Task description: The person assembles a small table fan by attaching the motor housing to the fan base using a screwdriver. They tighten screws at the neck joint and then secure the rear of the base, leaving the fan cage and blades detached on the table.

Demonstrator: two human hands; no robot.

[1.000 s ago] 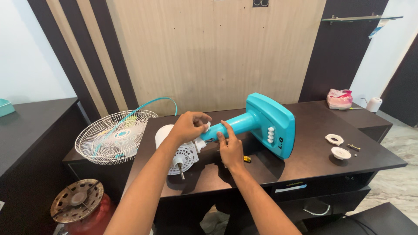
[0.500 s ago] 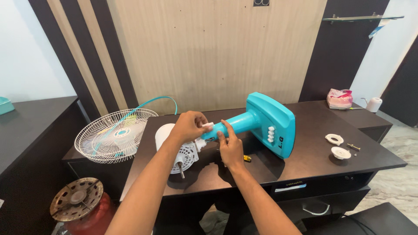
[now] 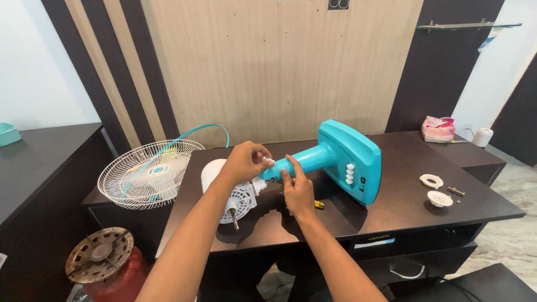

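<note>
Closely paired over the dark desk [image 3: 391, 212], both hands worked at the joint where a fan's neck meets its motor. The left hand [image 3: 243, 162] was curled, fingers closed together around a small white knob [image 3: 267, 161] at that joint, thumb and fingertips pinching it from above. The right hand [image 3: 297, 193] lay partly open, its forefinger and thumb pressed against the underside of the turquoise fan stand [image 3: 335, 156] just beside the joint, apparently steadying it; the other fingers were loosely bent, and it clamped nothing fully. The stand lay on its side across the desk, its flat square base tipped up toward the right, which brought the joint within easy reach of both hands. The white motor housing [image 3: 235, 193], with its bare metal shaft pointing down toward the wearer, sat at the left end of the stand, touching the left wrist. A small yellow-handled tool [image 3: 318, 204] lay on the desk just right of the right hand. Farther left, a white wire fan guard [image 3: 148, 170] with the blade inside rested on the desk's corner. Well to the right lay two round white plastic caps [image 3: 435, 189] and a few small screws [image 3: 456, 192].
</note>
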